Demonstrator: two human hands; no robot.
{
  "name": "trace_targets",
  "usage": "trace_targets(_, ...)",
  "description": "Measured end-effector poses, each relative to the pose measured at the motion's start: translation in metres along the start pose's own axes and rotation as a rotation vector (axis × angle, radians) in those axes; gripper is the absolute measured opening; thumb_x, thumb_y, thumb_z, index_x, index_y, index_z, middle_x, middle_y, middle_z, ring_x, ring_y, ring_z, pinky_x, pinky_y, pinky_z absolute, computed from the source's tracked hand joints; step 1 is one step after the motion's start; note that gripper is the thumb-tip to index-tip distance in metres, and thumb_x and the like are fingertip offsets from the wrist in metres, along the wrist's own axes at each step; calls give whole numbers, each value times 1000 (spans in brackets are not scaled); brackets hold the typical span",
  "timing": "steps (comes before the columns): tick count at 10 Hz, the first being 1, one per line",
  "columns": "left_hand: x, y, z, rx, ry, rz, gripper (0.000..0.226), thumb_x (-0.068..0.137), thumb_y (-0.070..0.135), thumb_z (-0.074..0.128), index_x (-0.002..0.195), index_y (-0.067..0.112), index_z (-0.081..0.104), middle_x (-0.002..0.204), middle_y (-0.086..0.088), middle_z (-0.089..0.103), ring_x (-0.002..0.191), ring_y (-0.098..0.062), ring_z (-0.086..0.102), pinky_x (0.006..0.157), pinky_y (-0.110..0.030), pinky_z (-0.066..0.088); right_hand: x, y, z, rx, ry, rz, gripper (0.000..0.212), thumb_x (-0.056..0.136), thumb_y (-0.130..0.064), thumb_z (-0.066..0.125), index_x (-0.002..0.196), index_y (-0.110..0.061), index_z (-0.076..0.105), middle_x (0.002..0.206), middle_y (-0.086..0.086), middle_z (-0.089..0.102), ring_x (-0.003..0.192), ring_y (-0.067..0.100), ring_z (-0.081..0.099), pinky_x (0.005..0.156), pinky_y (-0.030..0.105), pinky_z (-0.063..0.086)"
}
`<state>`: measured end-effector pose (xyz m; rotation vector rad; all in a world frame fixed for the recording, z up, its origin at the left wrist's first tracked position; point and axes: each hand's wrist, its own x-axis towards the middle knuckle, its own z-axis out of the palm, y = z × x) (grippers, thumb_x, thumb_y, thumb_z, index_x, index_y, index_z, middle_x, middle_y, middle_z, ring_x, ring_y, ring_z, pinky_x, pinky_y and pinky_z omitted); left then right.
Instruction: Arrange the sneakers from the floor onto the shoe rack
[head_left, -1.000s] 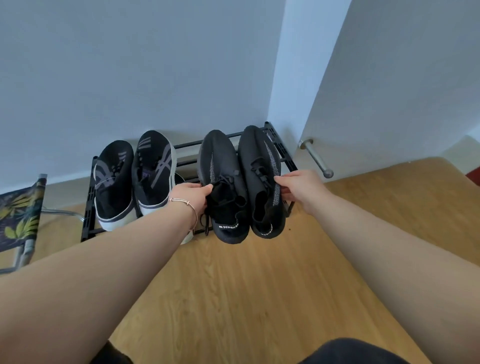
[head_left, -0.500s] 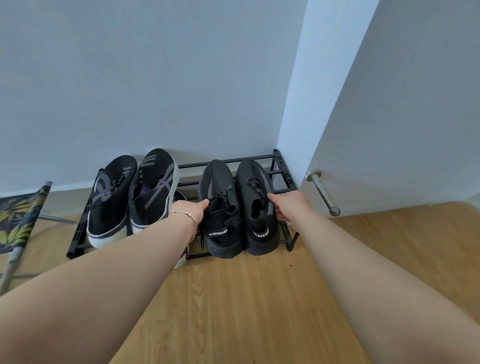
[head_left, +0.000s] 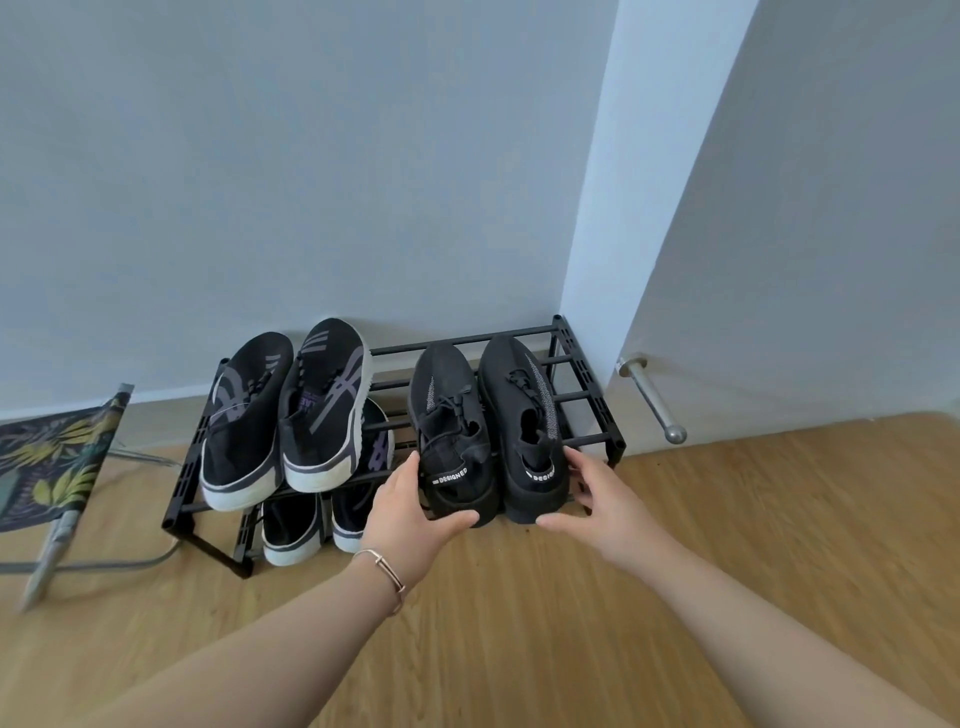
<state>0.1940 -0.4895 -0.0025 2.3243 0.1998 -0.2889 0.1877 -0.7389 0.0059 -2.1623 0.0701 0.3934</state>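
A black metal shoe rack (head_left: 592, 395) stands on the wooden floor (head_left: 519, 623) against the wall, its top shelf carrying a white-soled black pair (head_left: 291, 410) on the left and an all-black pair (head_left: 488, 421) on the right, with another pair (head_left: 322, 514) beneath.

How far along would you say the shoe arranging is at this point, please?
Nearly done. A white-soled pair sits on the shoe rack top tier, another pair below. The all-black pair rests on the top tier's right side; the left hand and right hand flank its heels, apparently squaring it up. No sneakers show on the floor.
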Motion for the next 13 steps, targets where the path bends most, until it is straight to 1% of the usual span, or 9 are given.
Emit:
trace_targets(1, 3, 0, 6, 53, 19, 30, 109, 74, 48, 81, 158, 19, 19, 160, 2, 34, 150, -18, 25, 120, -35, 28, 5, -10, 6, -132, 119, -45, 86, 79, -37, 82, 151, -25, 35, 148, -12, 46, 137, 10, 45, 114, 32, 38)
trace_targets(2, 12, 2, 6, 66, 47, 49, 94, 68, 48, 82, 147, 25, 37, 144, 4, 52, 137, -21, 41, 112, -38, 40, 12, -20, 7, -186, 176, -82, 77, 80, -32, 82, 145, -22, 43, 143, -7, 53, 135, 14, 47, 109, 30, 39)
trace_targets(4, 37, 12, -3, 125, 31, 62, 82, 66, 49, 81, 135, 23, 46, 130, 1, 60, 127, -24, 47, 104, -40, 47, 36, -34, -1, -262, 173, -82, 66, 80, -26, 82, 138, -21, 51, 135, -3, 61, 127, 19, 56, 104, 34, 45)
trace_targets(7, 68, 18, -19, 143, 34, 72, 76, 61, 52, 82, 125, 24, 52, 123, 1, 65, 122, -25, 54, 101, -43, 51, 67, -46, -7, -382, 144, -55, 71, 82, -34, 79, 142, -17, 46, 140, 2, 58, 129, 24, 55, 107, 42, 47)
trace_targets(9, 71, 17, -18, 166, 36, 89, 80, 66, 51, 82, 132, 23, 47, 129, 0, 62, 125, -26, 52, 104, -44, 49, 73, -44, -4, -407, 161, -61, 70, 83, -34, 79, 143, -17, 46, 139, 2, 59, 129, 24, 55, 107, 44, 47)
trace_targets(10, 72, 12, -17, 234, 7, 107, 94, 75, 51, 77, 151, 17, 33, 145, -6, 51, 137, -30, 41, 113, -44, 40, 70, -38, 0, -392, 197, -54, 72, 81, -41, 77, 143, -21, 45, 139, 0, 59, 129, 22, 54, 106, 46, 48)
trace_targets(11, 70, 11, -25, 327, -28, 119, 100, 85, 57, 66, 159, 12, 15, 160, -9, 34, 147, -31, 28, 120, -43, 29, 67, -36, 3, -387, 194, -36, 86, 76, -59, 71, 148, -26, 37, 144, -3, 55, 134, 21, 50, 107, 48, 48)
trace_targets(12, 64, 18, -46, 400, -6, 165, 99, 90, 62, 54, 159, 7, 10, 164, -12, 24, 150, -32, 21, 122, -41, 21, 47, -62, 2, -392, 201, -30, 99, 84, -56, 68, 159, -19, 16, 160, 5, 35, 147, 26, 34, 117, 47, 35)
trace_targets(13, 51, 32, -72, 466, 33, 141, 95, 94, 64, 44, 159, 5, 8, 166, -14, 18, 151, -33, 18, 122, -42, 23, 22, -97, -4, -453, 244, -2, 97, 92, -46, 66, 160, -11, 6, 163, 11, 27, 149, 28, 26, 118, 40, 29)
